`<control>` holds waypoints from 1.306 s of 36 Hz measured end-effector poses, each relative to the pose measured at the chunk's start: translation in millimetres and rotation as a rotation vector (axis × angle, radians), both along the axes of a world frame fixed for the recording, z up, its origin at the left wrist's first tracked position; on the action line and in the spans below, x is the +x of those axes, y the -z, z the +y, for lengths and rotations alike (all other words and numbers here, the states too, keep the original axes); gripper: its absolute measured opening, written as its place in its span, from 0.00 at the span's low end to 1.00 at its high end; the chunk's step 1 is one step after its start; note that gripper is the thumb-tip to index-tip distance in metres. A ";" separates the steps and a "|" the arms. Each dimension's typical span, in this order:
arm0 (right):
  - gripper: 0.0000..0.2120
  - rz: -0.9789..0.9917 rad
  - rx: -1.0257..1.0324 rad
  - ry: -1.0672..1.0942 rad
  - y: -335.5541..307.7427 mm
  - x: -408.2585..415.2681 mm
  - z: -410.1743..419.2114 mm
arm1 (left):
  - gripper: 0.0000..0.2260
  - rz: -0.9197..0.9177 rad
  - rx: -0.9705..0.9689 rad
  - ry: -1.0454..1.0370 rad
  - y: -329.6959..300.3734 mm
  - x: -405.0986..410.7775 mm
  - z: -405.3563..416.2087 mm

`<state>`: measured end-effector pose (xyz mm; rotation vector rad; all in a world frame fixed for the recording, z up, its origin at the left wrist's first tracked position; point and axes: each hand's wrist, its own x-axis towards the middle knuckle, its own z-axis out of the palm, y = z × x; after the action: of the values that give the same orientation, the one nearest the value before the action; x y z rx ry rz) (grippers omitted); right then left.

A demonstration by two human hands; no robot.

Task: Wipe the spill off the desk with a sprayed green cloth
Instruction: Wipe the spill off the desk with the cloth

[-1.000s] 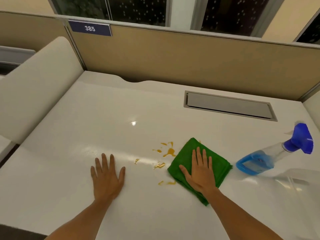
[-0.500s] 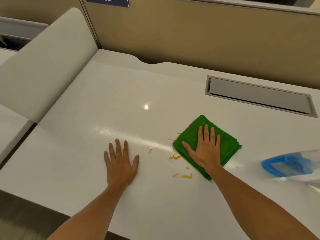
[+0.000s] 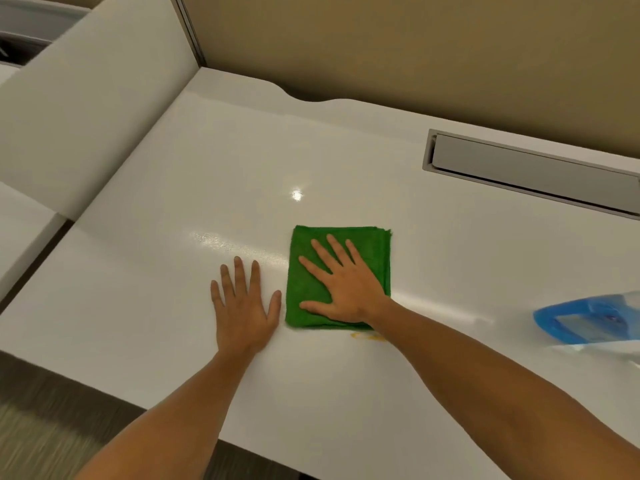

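Note:
A folded green cloth (image 3: 375, 245) lies flat on the white desk (image 3: 207, 174), near its middle. My right hand (image 3: 343, 287) presses down on the cloth with the palm flat and the fingers spread. Just below the cloth's front edge, beside my right wrist, a small orange smear of the spill (image 3: 367, 337) shows; any other spill is hidden under the cloth. My left hand (image 3: 242, 306) rests flat on the bare desk right beside the cloth's left edge, fingers apart, holding nothing.
A blue-and-clear spray bottle (image 3: 585, 320) lies on its side at the right edge of view. A grey cable hatch (image 3: 530, 171) is set into the desk at the back right. A tan partition (image 3: 415, 46) bounds the back, and a white side panel (image 3: 86, 116) the left.
My right hand slid the cloth left over the orange drops, covering most of them; only one smear shows. The cloth now sits next to my left hand. The view tilted down.

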<state>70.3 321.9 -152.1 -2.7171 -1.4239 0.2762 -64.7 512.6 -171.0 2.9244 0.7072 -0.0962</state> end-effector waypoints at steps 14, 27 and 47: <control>0.44 0.127 -0.032 0.069 -11.6 -107.4 -100.1 | 0.36 0.027 -0.025 -0.006 -4.5 -0.9 -1.2; 0.44 0.065 -0.012 0.303 -5.3 -72.0 -141.9 | 0.35 0.052 -0.011 -0.016 -7.1 1.0 -3.5; 0.46 0.006 0.011 0.503 -1.6 124.1 -2.8 | 0.34 0.069 0.004 -0.001 -4.1 2.0 -1.1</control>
<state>194.4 319.1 -150.5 -2.9349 -0.6920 0.2396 -62.7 511.5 -166.9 2.9375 0.7202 -0.1970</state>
